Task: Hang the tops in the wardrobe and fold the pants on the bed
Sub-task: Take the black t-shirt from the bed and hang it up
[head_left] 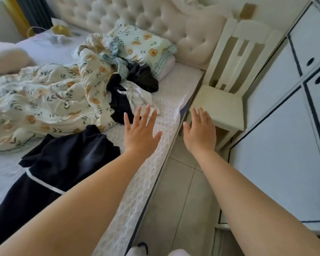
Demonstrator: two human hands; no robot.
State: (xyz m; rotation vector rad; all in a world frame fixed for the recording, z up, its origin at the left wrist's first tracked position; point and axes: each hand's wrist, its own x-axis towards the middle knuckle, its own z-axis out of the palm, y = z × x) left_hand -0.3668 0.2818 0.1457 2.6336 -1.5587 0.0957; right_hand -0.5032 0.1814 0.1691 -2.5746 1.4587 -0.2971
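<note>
I'm holding out my left hand (pixel 139 133) and right hand (pixel 199 132), both spread wide and gripping nothing. The clothes heap (pixel 119 102) is sitting on the bed (pixel 171 103) just beyond the left fingertips, so left's nearer.

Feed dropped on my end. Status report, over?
Left grip, right grip open, empty. Dark clothes heap lies on bed, untouched. Wardrobe doors shut; chair beside bed.

My left forearm (pixel 81 200) and right forearm (pixel 248 191) are bare along all their visible length, and my left hand (pixel 140 132) and right hand (pixel 199 133) are bare as well. At six o'clock my left foot (pixel 136 252) and right foot (pixel 177 253) show white, soft-looking coverings; the left one carries a dark band. Socks or slippers, I cannot tell.
</note>
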